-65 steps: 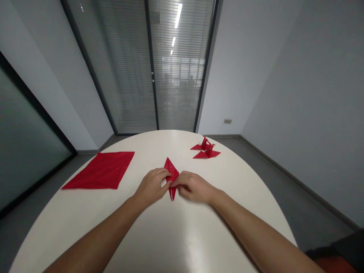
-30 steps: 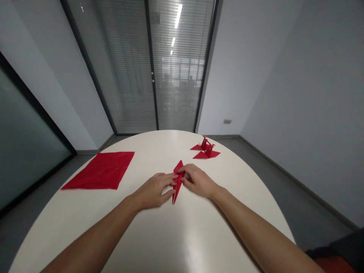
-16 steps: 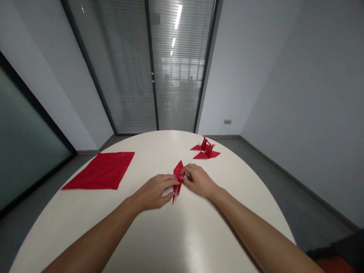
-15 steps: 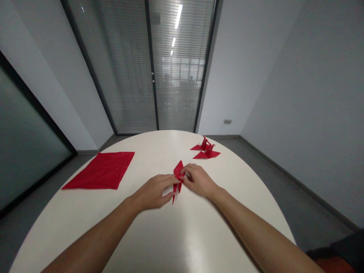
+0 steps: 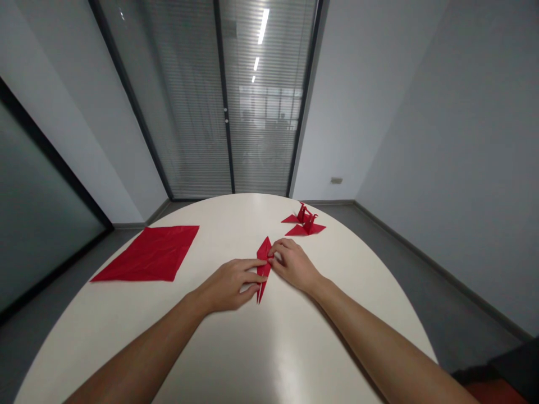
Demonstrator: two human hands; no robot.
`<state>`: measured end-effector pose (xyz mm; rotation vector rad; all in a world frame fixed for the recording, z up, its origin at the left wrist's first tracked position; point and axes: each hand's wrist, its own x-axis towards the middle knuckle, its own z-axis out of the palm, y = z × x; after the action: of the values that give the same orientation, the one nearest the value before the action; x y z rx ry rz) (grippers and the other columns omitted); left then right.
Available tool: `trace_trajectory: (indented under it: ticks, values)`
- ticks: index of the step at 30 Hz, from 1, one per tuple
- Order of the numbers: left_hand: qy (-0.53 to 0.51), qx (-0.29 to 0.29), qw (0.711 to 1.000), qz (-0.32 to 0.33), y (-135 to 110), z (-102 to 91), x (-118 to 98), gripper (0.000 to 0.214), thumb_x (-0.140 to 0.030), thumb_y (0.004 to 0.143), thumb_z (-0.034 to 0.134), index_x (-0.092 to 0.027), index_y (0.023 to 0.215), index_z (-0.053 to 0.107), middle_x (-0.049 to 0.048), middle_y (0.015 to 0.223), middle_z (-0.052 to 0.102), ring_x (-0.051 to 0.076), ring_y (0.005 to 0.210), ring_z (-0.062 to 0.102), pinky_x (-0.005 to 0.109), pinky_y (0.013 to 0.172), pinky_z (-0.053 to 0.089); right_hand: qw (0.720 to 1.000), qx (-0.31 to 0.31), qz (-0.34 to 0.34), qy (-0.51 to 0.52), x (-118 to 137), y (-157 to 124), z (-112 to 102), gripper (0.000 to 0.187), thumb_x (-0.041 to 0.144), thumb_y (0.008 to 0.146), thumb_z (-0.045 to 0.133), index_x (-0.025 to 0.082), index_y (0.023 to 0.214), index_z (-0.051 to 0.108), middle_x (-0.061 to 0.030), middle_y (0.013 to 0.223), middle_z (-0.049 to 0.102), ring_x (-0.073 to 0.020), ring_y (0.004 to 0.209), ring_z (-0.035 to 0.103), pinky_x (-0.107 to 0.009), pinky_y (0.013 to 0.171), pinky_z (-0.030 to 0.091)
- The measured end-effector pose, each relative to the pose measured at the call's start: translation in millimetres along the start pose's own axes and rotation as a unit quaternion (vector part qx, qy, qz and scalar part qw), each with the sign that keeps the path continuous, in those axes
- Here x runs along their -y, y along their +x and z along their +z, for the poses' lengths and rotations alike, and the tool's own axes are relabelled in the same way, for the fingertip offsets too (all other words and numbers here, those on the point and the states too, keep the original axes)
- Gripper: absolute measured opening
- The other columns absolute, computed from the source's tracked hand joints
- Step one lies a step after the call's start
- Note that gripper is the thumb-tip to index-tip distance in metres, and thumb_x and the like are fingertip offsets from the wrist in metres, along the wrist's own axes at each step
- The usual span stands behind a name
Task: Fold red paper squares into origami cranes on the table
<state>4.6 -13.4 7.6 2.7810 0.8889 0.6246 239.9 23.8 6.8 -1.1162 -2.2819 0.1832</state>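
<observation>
A narrow, pointed piece of folded red paper (image 5: pixel 264 250) lies on the white round table (image 5: pixel 236 348) in front of me. My left hand (image 5: pixel 227 283) rests on its left side, fingers stretched flat and pressing its lower half down. My right hand (image 5: pixel 292 264) sits at its right edge, fingertips bunched and pinching the upper fold. The lower tips of the paper stick out below my left fingers.
A flat red paper square (image 5: pixel 149 252) lies at the table's left. Two finished red paper cranes (image 5: pixel 305 220) stand at the far right of the table. Beyond the table are glass doors with blinds and grey walls.
The folded paper went from a wider kite shape to a narrower one. My right hand shifted up to its upper edge, and my left hand flattened onto it. In the last half second little moved.
</observation>
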Motion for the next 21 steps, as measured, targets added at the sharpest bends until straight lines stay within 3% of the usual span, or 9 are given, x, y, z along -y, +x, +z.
trace_trajectory:
  ticks: [5,13,21]
  values:
    - [-0.001,-0.005,1.000,0.010,0,1.3,1,0.032,-0.022,0.094,0.056,-0.027,0.121,0.071,0.0056,0.137,0.064,0.023,0.127,0.059,0.043,0.109,0.047,1.000,-0.001,0.004,-0.001,0,2,-1,0.007,0.014,0.088,0.062,0.018,0.088,0.067,-0.0068,0.091,0.067,-0.0225,0.091,0.059,-0.037,0.085,0.046]
    - [-0.004,0.008,1.000,0.003,1,0.9,1,0.028,-0.026,0.096,0.056,-0.027,0.119,0.072,0.0052,0.138,0.063,0.023,0.128,0.058,0.042,0.108,0.047,0.999,0.027,-0.010,0.014,1,0,0,0.005,0.019,0.089,0.066,0.019,0.093,0.068,-0.0065,0.093,0.068,-0.0231,0.097,0.058,-0.038,0.091,0.045]
    - [-0.016,-0.034,0.996,-0.076,10,10.3,-11,0.017,-0.031,0.095,0.059,-0.026,0.098,0.075,0.0032,0.123,0.070,0.022,0.113,0.064,0.038,0.101,0.050,0.999,0.026,-0.010,0.016,2,0,0,0.006,0.017,0.087,0.066,0.019,0.092,0.067,-0.0063,0.093,0.067,-0.0233,0.097,0.058,-0.038,0.090,0.045]
